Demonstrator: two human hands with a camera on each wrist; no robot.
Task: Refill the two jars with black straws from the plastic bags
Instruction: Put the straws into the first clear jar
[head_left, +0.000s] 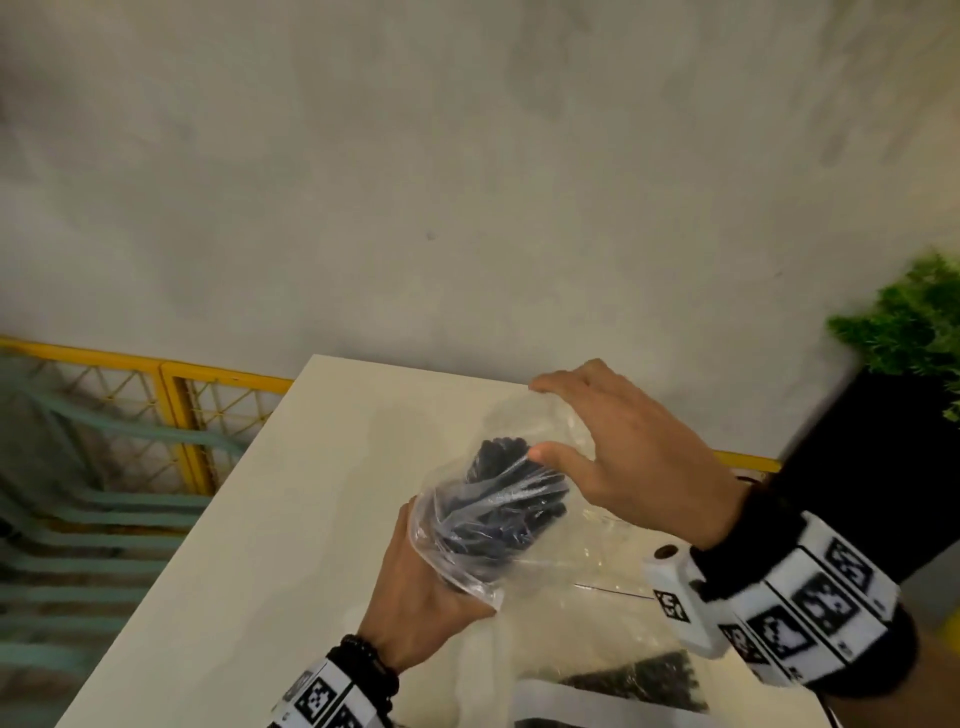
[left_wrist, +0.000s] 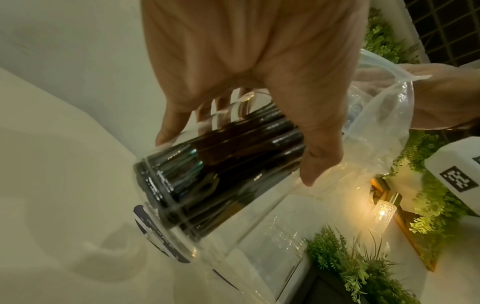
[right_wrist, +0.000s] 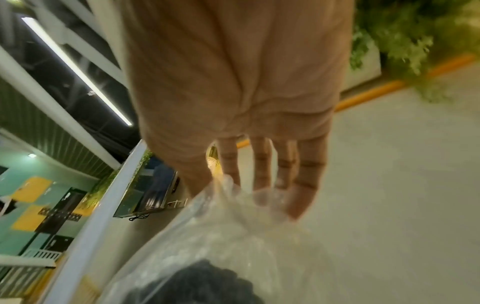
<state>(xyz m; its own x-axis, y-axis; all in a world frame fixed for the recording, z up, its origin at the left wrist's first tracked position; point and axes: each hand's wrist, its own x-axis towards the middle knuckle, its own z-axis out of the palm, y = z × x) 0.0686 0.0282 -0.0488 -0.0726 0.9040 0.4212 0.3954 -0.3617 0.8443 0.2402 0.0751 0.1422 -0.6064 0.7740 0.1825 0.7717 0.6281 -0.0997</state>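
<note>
Two clear plastic bags showed on the white table (head_left: 249, 519): the clear plastic bag of black straws (head_left: 498, 512) you held up, and a second clear bag of black straws (head_left: 639, 680) lying flat near your right wrist. Your left hand (head_left: 421, 587) curled round the lower end of the bundle, fingers wrapped over the plastic. Your right hand (head_left: 628, 457) pinched the bag's open top, fingers nearly straight. One dark label (left_wrist: 158, 234) below read partly "Clean as you g…". Green foliage (head_left: 914, 322) stood at your right.
</note>
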